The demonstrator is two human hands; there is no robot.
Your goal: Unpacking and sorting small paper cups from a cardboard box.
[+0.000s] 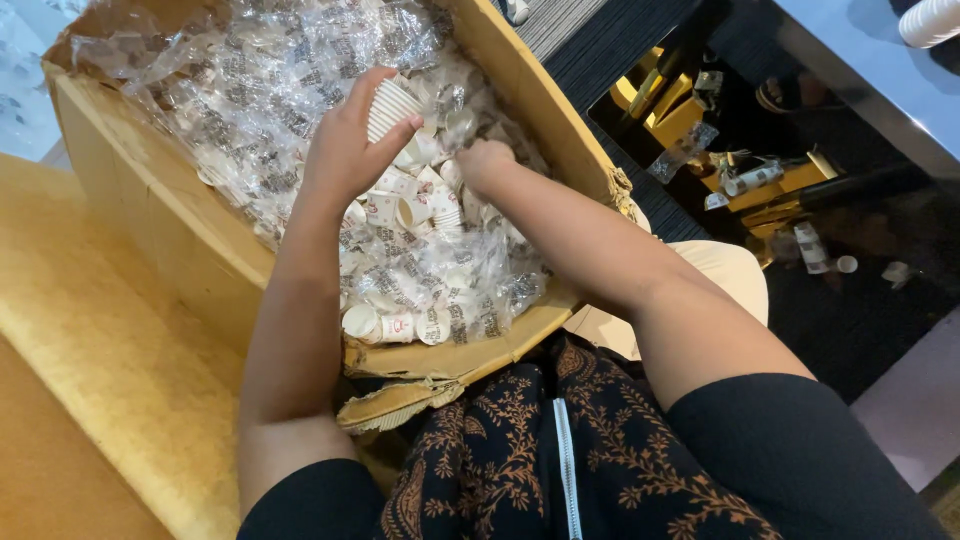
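Dark patterned clothing (pixel 520 450) with a white zip lay nearest the camera, below both forearms.

Item 1. Yellow cushioned seat (pixel 90 330), left of the left hand; it carried the carton, which leaned against it at a tilt.

Item 2. Cardboard carton (pixel 150 210), open-topped, its near flap (pixel 400 400) torn and sagging toward the lap. Contents: a crumpled clear plastic liner (pixel 260 90) and many small white paper cups (pixel 400 325), loose or in printed wrap, heaped under and between the hands.

Item 3. Left hand (pixel 345 150), raised above the heap, fingers curled round a nested stack of cups (pixel 390 105), thumb pressed to its side; apparently held high to keep the stack together, clear of the loose ones.

Item 4. Right hand (pixel 483 160), just beside the left and lower, knuckles up, fingertips buried among cups; whether it pinched one could not be told.

Item 5. Black floor (pixel 850 320), well right of the right hand, with gold-coloured fittings (pixel 670 110) and scattered wrappers and cups.
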